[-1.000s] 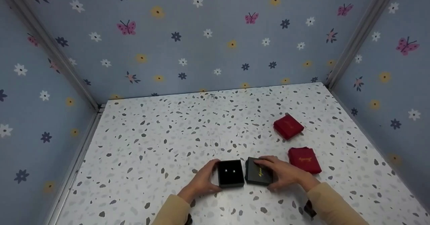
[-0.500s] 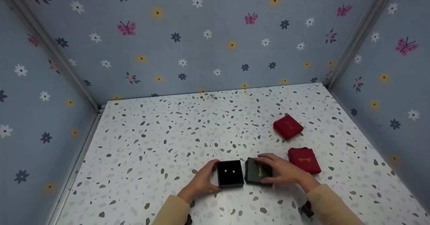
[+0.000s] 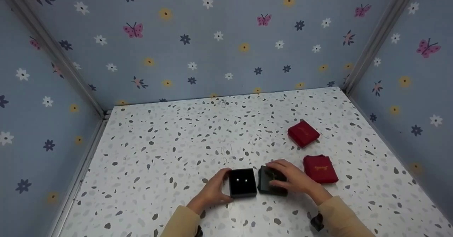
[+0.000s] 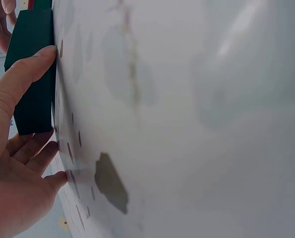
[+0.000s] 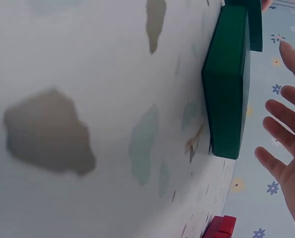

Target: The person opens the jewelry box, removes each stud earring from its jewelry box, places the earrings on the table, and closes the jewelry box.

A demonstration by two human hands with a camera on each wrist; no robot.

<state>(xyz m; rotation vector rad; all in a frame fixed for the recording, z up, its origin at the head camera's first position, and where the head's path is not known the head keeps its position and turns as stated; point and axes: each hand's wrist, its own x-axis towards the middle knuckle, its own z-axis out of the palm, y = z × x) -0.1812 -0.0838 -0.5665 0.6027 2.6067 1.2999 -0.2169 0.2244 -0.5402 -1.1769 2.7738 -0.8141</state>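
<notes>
Right hand [image 3: 293,178] has let go of the dark green lid [image 3: 267,189]'s edge and hovers over it now, lower middle of the head frame, thumb [image 3: 279,184] shifted left. Gold lettering [image 3: 274,176]'s mostly hidden, tan sleeve [image 3: 341,215]'s drifted left a bit.

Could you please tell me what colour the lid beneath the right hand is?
The lid is green; the right wrist view shows it best.
</notes>
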